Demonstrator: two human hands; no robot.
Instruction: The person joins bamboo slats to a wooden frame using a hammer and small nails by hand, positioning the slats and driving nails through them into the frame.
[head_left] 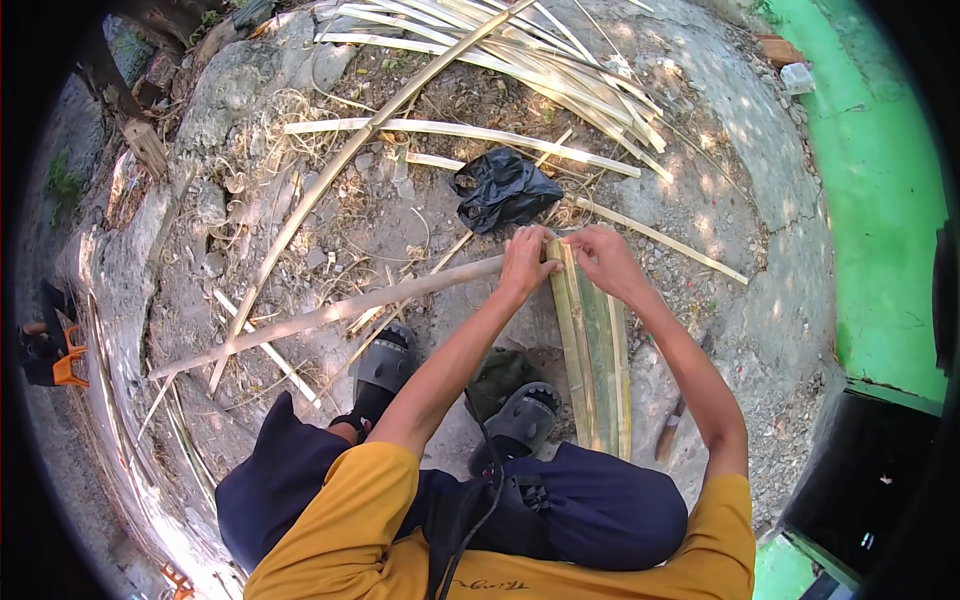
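My left hand (527, 262) is closed around the far end of a long round pole (330, 318), which slants down to the left across the ground. Its thumb lies by the top ends of several wide split bamboo strips (588, 350). These greenish-yellow strips run from between my hands toward my right knee. My right hand (606, 258) pinches the top end of a strip, its fingers close to the left hand. Just beyond my hands sits a crumpled black plastic bag (505, 190). What lies under my left palm is partly hidden.
A pile of pale split strips (540, 60) lies at the far side. A long bamboo length (300, 215) crosses the left. Near my right forearm is a brown-handled object (670, 432). Green flooring (870, 200) borders the right. My clog-shod feet (528, 415) stand between.
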